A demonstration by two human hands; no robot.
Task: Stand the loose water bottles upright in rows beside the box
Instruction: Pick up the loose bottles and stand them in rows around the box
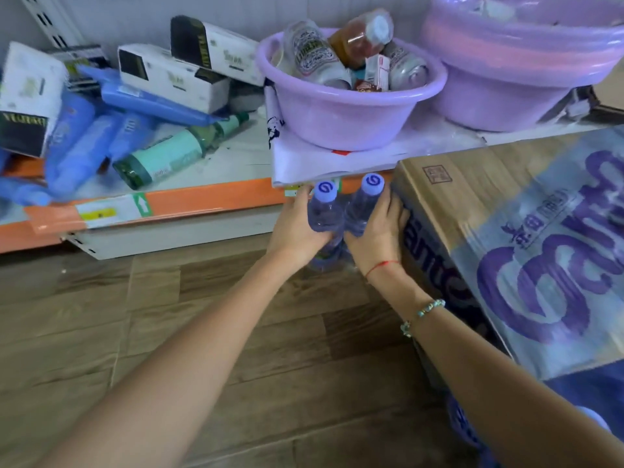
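Two water bottles stand upright side by side on the wood-pattern floor (202,332), at the far corner of the cardboard box (506,231) and just below the orange shelf edge (202,201). Left bottle (325,211) carries a pale cap with a ring logo; right bottle (366,204) matches it and stands just beside the box corner. Left hand (297,231) is wrapped round the left bottle's body, fingers curled behind it. Right hand (378,231) grips the right bottle likewise, its back close against the box wall; whether it touches the box cannot be told. Both hands sit close together, each clamped on its own bottle. Right wrist bears a red thread and a beaded bracelet. On the shelf above: a lilac basin (351,106) holding cans and a bottle, a second larger basin (520,79), white cartons and blue packets lying loose to the left
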